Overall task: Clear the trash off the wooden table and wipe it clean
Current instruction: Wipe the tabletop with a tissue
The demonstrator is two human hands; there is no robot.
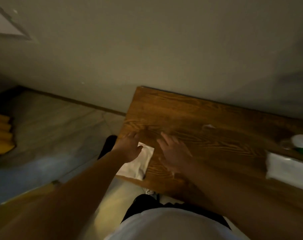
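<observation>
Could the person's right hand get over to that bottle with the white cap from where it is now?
Probably yes. The right hand hovers open over the wooden table, and only bare wood lies between it and the bottle farther right. The white packet sits nearer, off that line.

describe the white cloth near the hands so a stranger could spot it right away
Start at the wooden table against the wall and go to its near left corner. The white cloth lies flat there, partly under the left hand, with the right hand beside it. Unlike the white packet at the right edge, it is folded and sits by the corner.
</observation>
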